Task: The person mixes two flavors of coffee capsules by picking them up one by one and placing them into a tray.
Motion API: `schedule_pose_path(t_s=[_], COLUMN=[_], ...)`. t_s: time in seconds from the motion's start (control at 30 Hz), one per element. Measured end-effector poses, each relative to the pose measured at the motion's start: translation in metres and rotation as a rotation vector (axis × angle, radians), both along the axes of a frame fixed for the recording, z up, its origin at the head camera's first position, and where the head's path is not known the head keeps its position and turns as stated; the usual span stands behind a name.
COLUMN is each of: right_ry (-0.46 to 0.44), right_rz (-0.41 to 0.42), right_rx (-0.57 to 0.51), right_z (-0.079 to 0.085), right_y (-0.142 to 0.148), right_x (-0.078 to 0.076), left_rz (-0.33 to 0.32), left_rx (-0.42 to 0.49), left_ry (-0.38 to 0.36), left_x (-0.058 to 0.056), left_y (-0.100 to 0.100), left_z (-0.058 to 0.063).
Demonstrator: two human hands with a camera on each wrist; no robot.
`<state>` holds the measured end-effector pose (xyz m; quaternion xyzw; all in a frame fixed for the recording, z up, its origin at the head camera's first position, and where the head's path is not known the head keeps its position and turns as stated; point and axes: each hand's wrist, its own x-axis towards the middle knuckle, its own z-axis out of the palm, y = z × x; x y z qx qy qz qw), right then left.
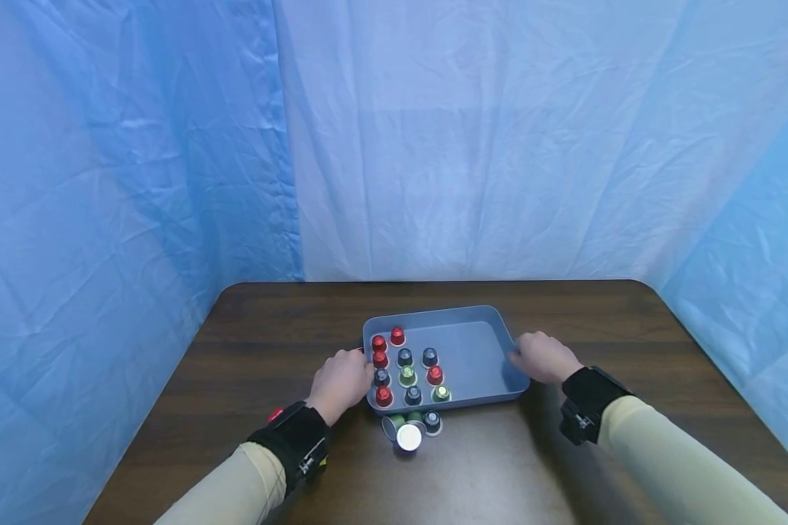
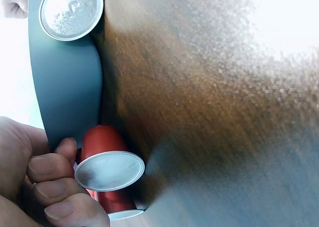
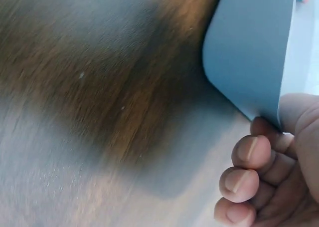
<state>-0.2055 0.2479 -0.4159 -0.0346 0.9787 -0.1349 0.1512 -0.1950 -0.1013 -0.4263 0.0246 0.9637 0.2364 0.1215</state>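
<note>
A blue-grey rectangular tray (image 1: 476, 350) on the wooden table carries several coffee capsules, red, dark blue and green, grouped toward its left half; one is a green capsule (image 1: 407, 375). My left hand (image 1: 343, 380) grips the tray's left end, fingers curled at its wall. Close to those fingers in the left wrist view, a red capsule (image 2: 102, 139) lies on the table side of the tray, with a second red capsule (image 2: 115, 201) behind it. With thumb and forefinger, my right hand (image 1: 543, 357) pinches the right wall; its other fingers curl loosely below, as the right wrist view shows.
Several capsules lie on the table against the tray's front wall, among them a capsule with a white lid (image 1: 408, 437) and a dark blue capsule (image 1: 433, 422). Blue sheets (image 1: 466, 146) hang behind and beside the dark wooden table (image 1: 269, 321).
</note>
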Motion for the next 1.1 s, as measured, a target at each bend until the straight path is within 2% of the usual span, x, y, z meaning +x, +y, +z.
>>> schedule_pose_path(t_s=[0.2,0.4,0.6,0.9,1.1], right_ry=[-0.062,-0.087,-0.076,-0.051,-0.029], right_rz=[-0.027,-0.032,-0.030,-0.036,-0.026], right_rx=[-0.022,-0.014,-0.009,0.005,-0.011], right_z=[0.002,0.005,0.006,0.004,0.005], right_y=[0.000,-0.002,-0.004,-0.006,-0.007], right_x=[-0.001,-0.001,-0.001,0.000,0.002], left_rz=[-0.002,0.002,-0.004,-0.009,-0.028], left_rx=[0.006,0.006,0.012,0.027,0.042], left_ry=[-0.007,-0.005,0.003,-0.023,0.036], left_x=[-0.001,-0.001,-0.001,-0.002,-0.004], left_y=[-0.001,-0.001,-0.003,-0.008,-0.012], left_z=[-0.001,0.001,-0.001,-0.001,0.007])
